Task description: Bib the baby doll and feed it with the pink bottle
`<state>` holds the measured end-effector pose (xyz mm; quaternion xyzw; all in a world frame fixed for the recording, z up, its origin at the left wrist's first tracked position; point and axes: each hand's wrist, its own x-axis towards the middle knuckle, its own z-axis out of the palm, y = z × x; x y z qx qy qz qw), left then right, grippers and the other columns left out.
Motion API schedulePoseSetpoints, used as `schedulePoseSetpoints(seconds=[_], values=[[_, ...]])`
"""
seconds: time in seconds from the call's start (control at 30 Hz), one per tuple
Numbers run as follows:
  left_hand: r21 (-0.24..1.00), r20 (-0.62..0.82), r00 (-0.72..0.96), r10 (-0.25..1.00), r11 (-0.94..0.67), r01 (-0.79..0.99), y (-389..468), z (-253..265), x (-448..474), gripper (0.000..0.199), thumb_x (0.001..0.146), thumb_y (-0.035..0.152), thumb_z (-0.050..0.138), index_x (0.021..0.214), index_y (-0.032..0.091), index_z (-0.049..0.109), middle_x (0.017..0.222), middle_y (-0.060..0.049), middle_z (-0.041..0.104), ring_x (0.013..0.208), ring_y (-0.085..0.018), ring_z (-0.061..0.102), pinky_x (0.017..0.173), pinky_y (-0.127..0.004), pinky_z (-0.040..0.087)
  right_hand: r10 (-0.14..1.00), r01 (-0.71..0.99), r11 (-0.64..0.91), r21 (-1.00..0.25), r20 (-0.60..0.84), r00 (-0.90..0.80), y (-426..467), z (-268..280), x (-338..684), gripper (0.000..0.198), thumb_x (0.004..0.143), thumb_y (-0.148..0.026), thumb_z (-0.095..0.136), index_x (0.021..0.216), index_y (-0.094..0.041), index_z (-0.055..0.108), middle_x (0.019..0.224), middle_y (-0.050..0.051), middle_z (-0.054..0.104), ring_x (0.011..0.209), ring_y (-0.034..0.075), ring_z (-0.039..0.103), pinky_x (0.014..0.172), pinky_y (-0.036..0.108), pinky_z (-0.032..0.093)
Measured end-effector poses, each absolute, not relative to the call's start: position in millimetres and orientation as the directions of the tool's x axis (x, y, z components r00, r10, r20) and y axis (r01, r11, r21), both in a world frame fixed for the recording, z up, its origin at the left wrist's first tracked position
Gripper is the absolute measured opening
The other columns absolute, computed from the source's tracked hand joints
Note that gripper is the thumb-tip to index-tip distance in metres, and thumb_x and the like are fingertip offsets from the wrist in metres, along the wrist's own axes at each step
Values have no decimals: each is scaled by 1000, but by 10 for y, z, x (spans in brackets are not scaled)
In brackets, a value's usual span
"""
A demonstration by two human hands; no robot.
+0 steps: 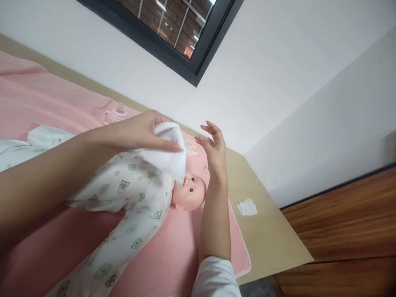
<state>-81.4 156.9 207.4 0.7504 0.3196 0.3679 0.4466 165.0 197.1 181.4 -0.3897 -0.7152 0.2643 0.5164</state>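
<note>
My left hand is closed on a folded white tissue, with the thumb lying across its front. The tissue hangs over the doll's chest and chin and hides part of its face. My right hand is raised beyond the doll's head, its fingers curved and apart, and nothing shows in it. Below both hands a baby doll lies on its back, dressed in a white suit with a green bear print. Its eyes are open.
Under the doll a pink blanket covers much of the tan table. A pink baby bottle lies behind my left wrist. Near my right hand is a clear packet. A crumpled white tissue rests at right. A wall with a window stands behind.
</note>
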Motion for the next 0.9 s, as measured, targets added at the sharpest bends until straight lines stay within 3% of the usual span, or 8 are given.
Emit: schedulePoseSetpoints(seconds=[0.2,0.33,0.47,0.67,0.9], values=[[716,191,755,628,-615,331,1638,1911,-631,27,83,38,65,69,17,55,66,3,53,60,-11,48,54,-25,32,937,235,318,-919,343,73,2501,1407,2024,46,80,-37,70,123,-25,59,130,6,61,91,15,69,89,33,57],[657,158,733,661,-625,422,1695,1736,-469,27,81,43,63,71,19,55,70,1,55,63,-15,50,56,-29,31,961,196,118,-974,161,224,2687,1029,2224,35,77,-29,69,110,-21,63,114,5,66,81,13,68,86,32,56],[626,82,715,694,-594,504,1687,1610,-327,27,80,43,60,70,19,52,72,-1,57,66,-19,54,58,-31,33,963,184,-34,-982,17,268,2763,644,2353,26,75,-22,69,100,-19,64,95,2,69,78,13,65,85,31,54],[588,92,725,683,-624,514,1692,1518,-260,24,81,39,55,70,19,52,72,-3,58,68,-21,56,62,-32,34,973,146,-63,-987,-29,228,2828,372,2444,20,72,-23,72,90,-18,65,82,1,70,77,14,65,88,32,53],[568,55,718,694,-613,549,1651,1533,-224,19,80,34,55,70,19,51,69,-2,59,66,-19,55,59,-30,31,980,200,-74,-977,-34,197,2825,363,2458,15,73,-21,69,88,-19,67,89,3,72,83,15,66,88,31,52]])
